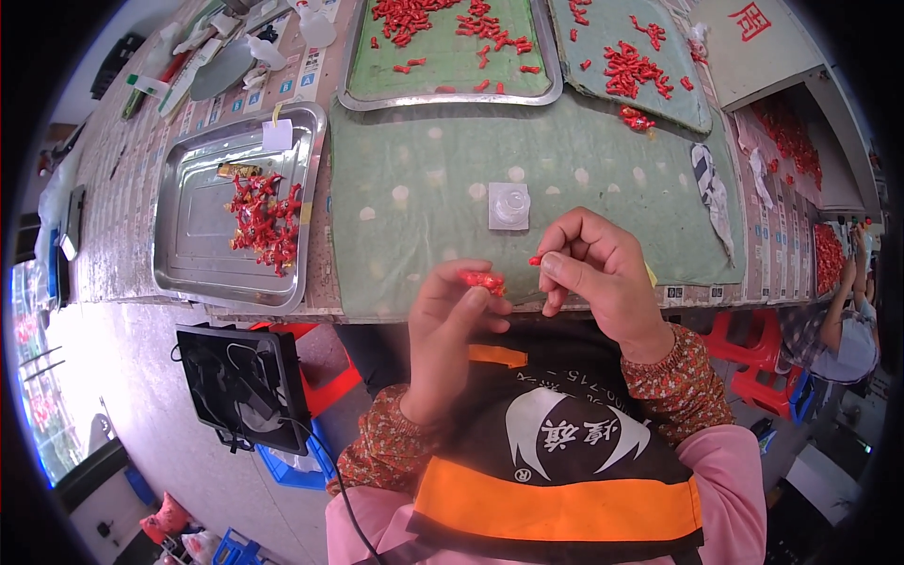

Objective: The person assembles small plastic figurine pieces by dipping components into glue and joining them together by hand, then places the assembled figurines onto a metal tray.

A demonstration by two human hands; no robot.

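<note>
Close to the table's front edge, my left hand (450,311) grips a small glossy red figurine (485,282) between thumb and fingers. To its right, my right hand (601,275) pinches a tiny red piece (535,260) at thumb and forefinger, its other fingers curled. The two red parts are held apart, a short gap between them. Just beyond my hands, a small clear round dish (511,204) sits on a white square on the green cloth (414,235). What is in the dish is too small to tell.
A metal tray (179,273) with joined red figures (266,226) is at left. At the back, a green-lined tray (452,94) and a pale green board (603,96) carry loose red parts. A crumpled cloth (711,198) lies right. Red stools (744,363) and another person (838,330) are at far right.
</note>
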